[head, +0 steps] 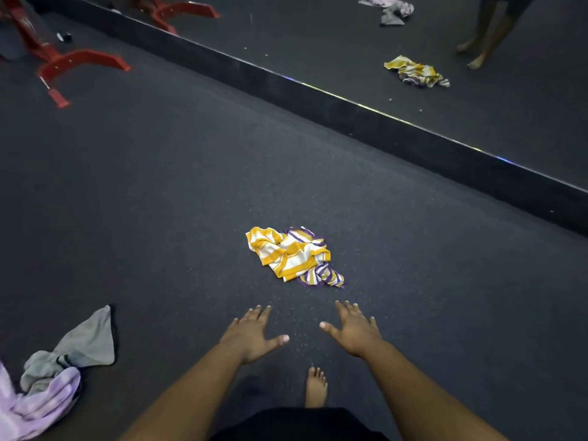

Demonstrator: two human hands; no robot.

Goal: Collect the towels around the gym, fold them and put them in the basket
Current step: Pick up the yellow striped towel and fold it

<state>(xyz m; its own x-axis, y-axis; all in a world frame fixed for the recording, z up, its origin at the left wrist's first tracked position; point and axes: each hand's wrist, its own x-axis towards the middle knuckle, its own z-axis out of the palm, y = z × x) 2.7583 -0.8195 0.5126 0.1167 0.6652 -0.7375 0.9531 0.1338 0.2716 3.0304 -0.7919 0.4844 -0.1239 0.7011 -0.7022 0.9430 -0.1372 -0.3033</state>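
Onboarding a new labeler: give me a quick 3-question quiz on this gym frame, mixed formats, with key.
1. True or false: the left hand grips the yellow striped towel.
2. Multiple choice: where is the grey towel in the frame? A) lower left on the floor B) in the right hand C) draped over the red equipment base
3. Fill in: the wall mirror reflects the yellow striped towel and the person's bare ____.

Key: 1 false, both hands are open and short of it; 2 A; 3 legs.
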